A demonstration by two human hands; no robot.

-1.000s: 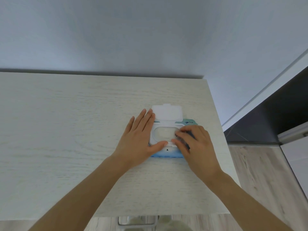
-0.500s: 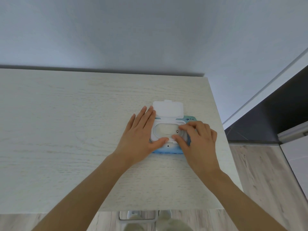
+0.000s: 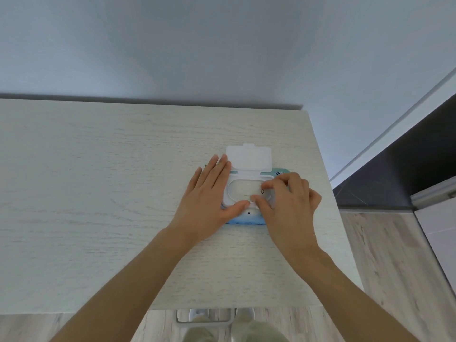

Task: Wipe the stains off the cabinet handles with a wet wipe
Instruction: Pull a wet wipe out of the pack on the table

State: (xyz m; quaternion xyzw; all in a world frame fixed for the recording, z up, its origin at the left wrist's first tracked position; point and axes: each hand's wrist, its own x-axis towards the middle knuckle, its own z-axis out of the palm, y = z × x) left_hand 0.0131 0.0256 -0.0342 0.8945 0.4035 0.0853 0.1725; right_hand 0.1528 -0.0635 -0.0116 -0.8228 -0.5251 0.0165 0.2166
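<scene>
A view from above, looking down at a pale wood-grain bench point(image 3: 98, 193) set against a plain grey-white wall point(image 3: 222, 45). Near the bench's right edge lies a flat blue pack point(image 3: 246, 220) of wet wipes. Its white lid point(image 3: 249, 157) is flipped open and points away from the person, baring an oval opening point(image 3: 243, 192) in the white frame.

The left hand point(image 3: 209, 193) lies flat over the pack's left side, fingers straight and thumb along the near rim, likely to pin the pack down so it does not lift. The right hand point(image 3: 288, 201) is at the opening's right end, its grip closed to a pinch: forefinger and thumb tips meet there, other fingers curled. It seems to be nipping the top wipe point(image 3: 256, 193), though no sheet can be clearly made out between the fingertips.

No wipe is yet free of the pack. A grey metal handle point(image 3: 204, 319) shows just below the bench's near edge, probably one of the handles to be cleaned. Wood flooring point(image 3: 394, 255) and a dark panel point(image 3: 407, 169) lie to the right.
</scene>
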